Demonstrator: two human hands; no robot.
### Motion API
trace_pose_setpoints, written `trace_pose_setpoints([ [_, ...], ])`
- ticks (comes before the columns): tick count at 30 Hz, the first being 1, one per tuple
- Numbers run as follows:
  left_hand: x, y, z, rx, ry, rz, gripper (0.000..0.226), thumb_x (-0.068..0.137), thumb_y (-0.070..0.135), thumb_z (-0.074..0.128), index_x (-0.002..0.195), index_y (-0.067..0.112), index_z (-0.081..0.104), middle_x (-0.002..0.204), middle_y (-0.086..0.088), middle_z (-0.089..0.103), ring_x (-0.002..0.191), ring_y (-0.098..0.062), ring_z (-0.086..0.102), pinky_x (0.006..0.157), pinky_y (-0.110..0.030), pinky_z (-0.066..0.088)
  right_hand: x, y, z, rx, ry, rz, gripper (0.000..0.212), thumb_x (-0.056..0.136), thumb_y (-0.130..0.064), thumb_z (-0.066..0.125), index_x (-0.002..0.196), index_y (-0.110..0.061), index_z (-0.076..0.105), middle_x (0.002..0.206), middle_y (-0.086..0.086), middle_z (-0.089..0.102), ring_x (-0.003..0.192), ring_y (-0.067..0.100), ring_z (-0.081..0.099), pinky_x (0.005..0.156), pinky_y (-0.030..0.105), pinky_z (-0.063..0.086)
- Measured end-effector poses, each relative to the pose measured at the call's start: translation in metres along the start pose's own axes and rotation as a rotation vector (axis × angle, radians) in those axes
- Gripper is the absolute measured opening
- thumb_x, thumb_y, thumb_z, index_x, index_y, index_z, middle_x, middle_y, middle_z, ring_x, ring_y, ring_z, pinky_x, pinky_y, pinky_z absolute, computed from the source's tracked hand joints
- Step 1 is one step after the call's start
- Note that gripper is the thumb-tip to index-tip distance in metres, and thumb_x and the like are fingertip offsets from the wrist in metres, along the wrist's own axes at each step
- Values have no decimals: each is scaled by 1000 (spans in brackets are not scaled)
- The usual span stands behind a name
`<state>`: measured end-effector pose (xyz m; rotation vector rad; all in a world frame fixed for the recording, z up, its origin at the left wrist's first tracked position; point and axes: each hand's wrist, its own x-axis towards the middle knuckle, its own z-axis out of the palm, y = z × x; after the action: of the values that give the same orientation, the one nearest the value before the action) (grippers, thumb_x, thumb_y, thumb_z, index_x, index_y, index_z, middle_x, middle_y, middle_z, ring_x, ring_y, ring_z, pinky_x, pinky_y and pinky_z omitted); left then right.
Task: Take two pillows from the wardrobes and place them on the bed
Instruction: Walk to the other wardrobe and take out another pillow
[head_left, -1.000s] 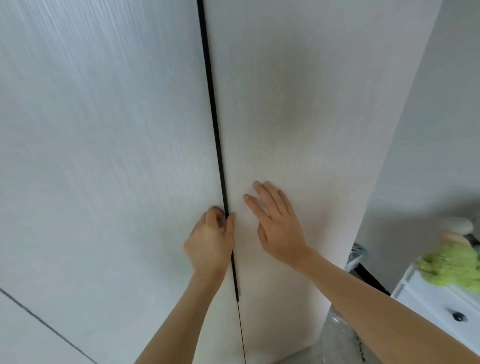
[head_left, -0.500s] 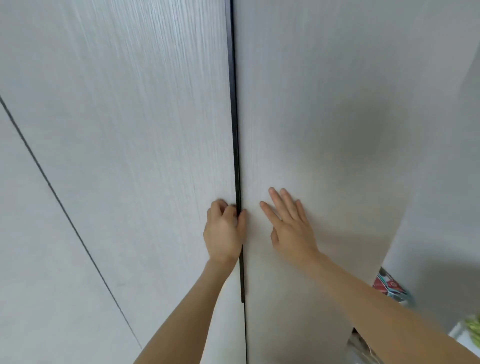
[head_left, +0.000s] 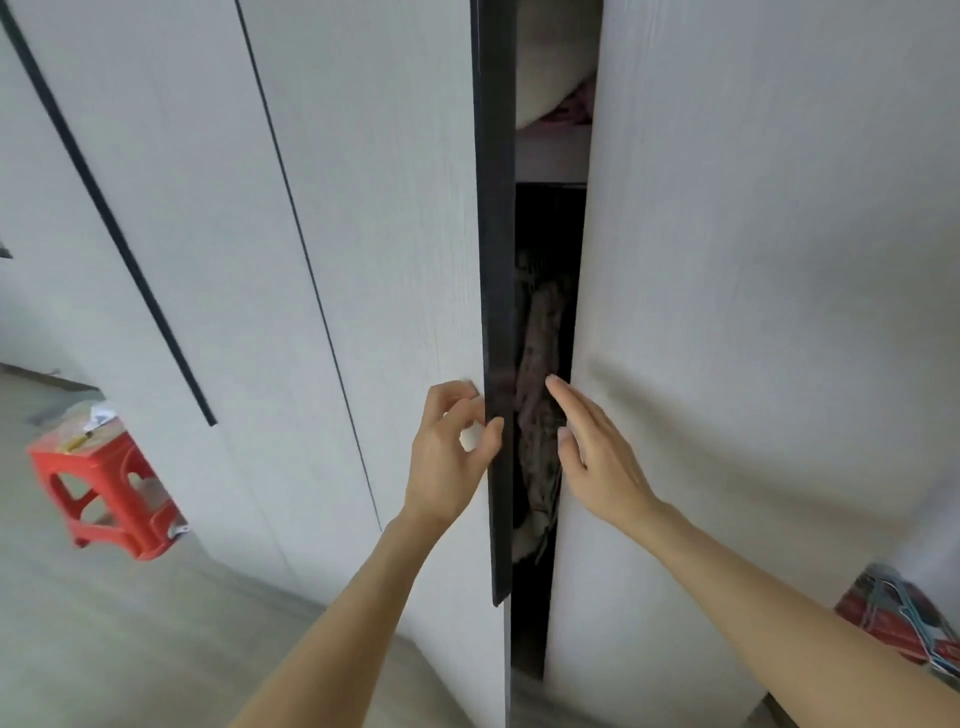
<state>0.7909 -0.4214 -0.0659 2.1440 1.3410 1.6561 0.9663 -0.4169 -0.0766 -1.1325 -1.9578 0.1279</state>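
Observation:
The white wardrobe's left door (head_left: 395, 234) stands slightly ajar. My left hand (head_left: 452, 452) pinches its black edge strip (head_left: 496, 312) between thumb and curled fingers. My right hand (head_left: 597, 452) hovers with straight fingers in front of the gap, beside the right door (head_left: 753, 260). Through the gap, a pale bulky bundle (head_left: 553, 57), possibly a pillow, lies on an upper shelf above something pink. Dark hanging clothes (head_left: 540, 374) show lower down.
A red plastic stool (head_left: 104, 478) with papers on top stands on the pale floor at the left. More closed wardrobe doors (head_left: 156, 208) run leftward. A red bag with hangers (head_left: 904, 623) sits at the lower right.
The left door has swung open a little, pulled by my left hand. My right hand has lifted off the right door's face and moved to the gap. My view has shifted left.

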Motion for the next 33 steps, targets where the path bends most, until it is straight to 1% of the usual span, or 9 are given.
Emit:
trace_pose_setpoints([
  [3, -27, 1, -41, -44, 45, -93, 11, 84, 8, 62, 75, 13, 57, 103, 18, 46, 91, 1, 54, 77, -8, 46, -4, -29, 25, 219, -100, -48, 50, 94, -14, 33, 141, -29, 24, 142, -17, 25, 130, -10, 21, 103, -1, 13],
  [7, -52, -1, -87, -140, 56, -296, 7, 88, 13, 57, 82, 15, 57, 100, 5, 57, 92, -3, 57, 79, -9, 47, 0, -68, 57, 306, -270, -190, 49, 96, -24, 27, 133, -51, 10, 143, -32, 14, 133, -15, 14, 105, 1, 12],
  [11, -73, -9, -127, -141, 227, -403, 20, 91, 12, 53, 76, 25, 53, 74, 9, 55, 66, 7, 53, 63, -4, 41, 11, -113, 94, 327, -422, -299, 53, 98, -29, 25, 132, -57, -4, 145, -35, 3, 136, -12, 8, 106, 4, 9],
  [15, -83, -29, -161, -181, 441, -483, 17, 92, 8, 50, 84, 22, 51, 78, 8, 51, 66, 10, 51, 64, -4, 41, 19, -149, 128, 285, -457, -411, 62, 99, -19, 30, 132, -54, -9, 143, -37, -10, 130, -22, -4, 101, -1, 6],
  [18, -83, -43, -185, -197, 497, -525, 21, 94, 10, 45, 97, 30, 51, 94, 9, 57, 83, 10, 56, 75, -9, 45, 29, -171, 149, 261, -495, -443, 61, 98, -15, 32, 142, -40, -2, 145, -29, -10, 131, -14, -3, 106, 14, 16],
  [20, -80, -54, -203, -195, 509, -566, 24, 96, 12, 42, 100, 34, 51, 97, 7, 60, 91, -3, 59, 82, -21, 46, 37, -186, 163, 256, -521, -450, 58, 98, -13, 33, 145, -32, 5, 147, -23, -8, 132, -8, 0, 108, 22, 17],
  [24, -67, -73, -227, -232, 576, -685, 25, 98, 9, 34, 113, 20, 50, 96, -2, 60, 91, -23, 57, 89, -40, 46, 51, -205, 179, 237, -562, -440, 56, 97, -13, 34, 146, -29, 12, 156, -13, 2, 140, 4, 7, 108, 27, 23],
  [29, -52, -95, -252, -193, 615, -797, 38, 96, 1, 28, 127, 16, 45, 116, -22, 56, 84, -23, 56, 79, -37, 49, 56, -212, 192, 287, -562, -390, 51, 96, -12, 37, 143, -25, 24, 154, -7, 20, 139, 9, 18, 108, 26, 24],
  [33, -53, -95, -255, -70, 682, -749, 42, 95, 3, 33, 133, 19, 38, 117, -5, 56, 90, -8, 54, 80, -35, 45, 51, -204, 191, 292, -544, -387, 47, 95, -9, 38, 140, -20, 31, 149, -4, 30, 136, 10, 26, 108, 25, 26],
])
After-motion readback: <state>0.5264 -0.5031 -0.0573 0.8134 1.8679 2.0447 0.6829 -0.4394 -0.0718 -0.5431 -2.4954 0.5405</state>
